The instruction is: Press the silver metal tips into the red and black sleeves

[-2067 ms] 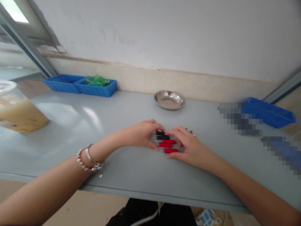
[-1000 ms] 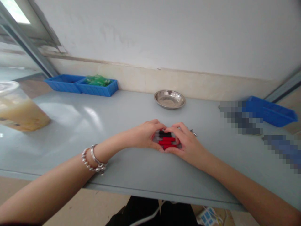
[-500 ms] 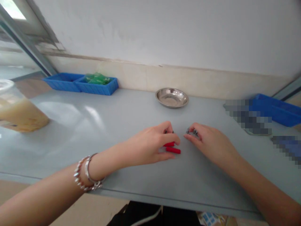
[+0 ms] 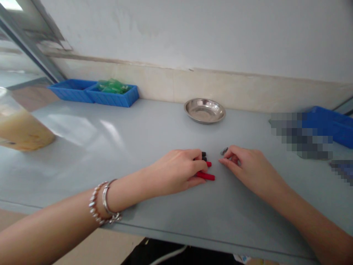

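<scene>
My left hand (image 4: pixel 180 170), with two bracelets at its wrist, lies curled over small red and black tubes on the table. Out past its fingers poke the ends of a black tube (image 4: pixel 203 154) and two red tubes, one beside the middle finger (image 4: pixel 209 164) and one nearer me (image 4: pixel 209 177). The rest of them is hidden under the hand. Just to the right, my right hand (image 4: pixel 246 165) is closed in a pinch around small grey metal pieces (image 4: pixel 224 151), whose tips show beyond the forefinger. Their exact kind cannot be made out.
A round steel dish (image 4: pixel 205 111) stands by the wall. Back left are two blue bins (image 4: pixel 113 97), one with green plastic packets (image 4: pixel 113 86). A tub of yellowish liquid (image 4: pixel 24 129) stands left; another blue bin (image 4: pixel 342 129) and blurred-out items (image 4: pixel 303 138) lie right.
My left fingers have drawn back slightly and closed down over the tubes, so the black ends now show. My right hand stays close by, still pinching. The view has shifted a little.
</scene>
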Demonstrator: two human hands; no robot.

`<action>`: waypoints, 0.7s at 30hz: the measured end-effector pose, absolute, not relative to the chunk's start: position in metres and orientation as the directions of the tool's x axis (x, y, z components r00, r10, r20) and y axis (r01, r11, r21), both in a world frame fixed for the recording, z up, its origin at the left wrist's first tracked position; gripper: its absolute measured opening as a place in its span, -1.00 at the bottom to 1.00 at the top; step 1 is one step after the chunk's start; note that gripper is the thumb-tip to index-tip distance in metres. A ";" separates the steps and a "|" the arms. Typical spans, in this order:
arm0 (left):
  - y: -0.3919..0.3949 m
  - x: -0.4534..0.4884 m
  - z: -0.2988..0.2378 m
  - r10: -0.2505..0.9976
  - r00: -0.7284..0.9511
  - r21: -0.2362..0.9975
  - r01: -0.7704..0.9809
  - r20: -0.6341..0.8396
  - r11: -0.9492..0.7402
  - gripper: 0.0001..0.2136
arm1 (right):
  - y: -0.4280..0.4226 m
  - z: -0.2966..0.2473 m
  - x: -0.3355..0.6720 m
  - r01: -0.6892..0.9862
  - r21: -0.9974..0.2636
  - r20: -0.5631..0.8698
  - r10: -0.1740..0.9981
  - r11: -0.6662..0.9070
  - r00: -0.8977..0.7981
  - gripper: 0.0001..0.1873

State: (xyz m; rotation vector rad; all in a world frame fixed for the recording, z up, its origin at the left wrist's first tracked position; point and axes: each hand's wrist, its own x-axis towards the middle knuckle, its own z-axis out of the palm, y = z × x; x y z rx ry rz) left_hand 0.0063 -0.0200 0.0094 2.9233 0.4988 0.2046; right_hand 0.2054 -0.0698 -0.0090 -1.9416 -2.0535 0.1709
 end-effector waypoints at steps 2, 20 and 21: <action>-0.021 0.006 0.009 0.340 0.934 0.197 0.316 0.107 -0.928 -0.80 | -0.072 -0.007 0.203 0.937 -0.333 0.219 0.975 0.109 -0.036 -0.86; -0.022 0.006 0.007 0.443 0.772 0.214 0.388 0.456 -0.896 -0.85 | -0.080 0.007 0.194 0.496 -0.795 0.365 0.928 0.350 -0.070 -0.93; -0.022 0.006 0.007 0.445 0.767 0.209 0.393 0.462 -0.895 -0.85 | -0.080 0.007 0.194 0.494 -0.795 0.364 0.928 0.352 -0.075 -0.92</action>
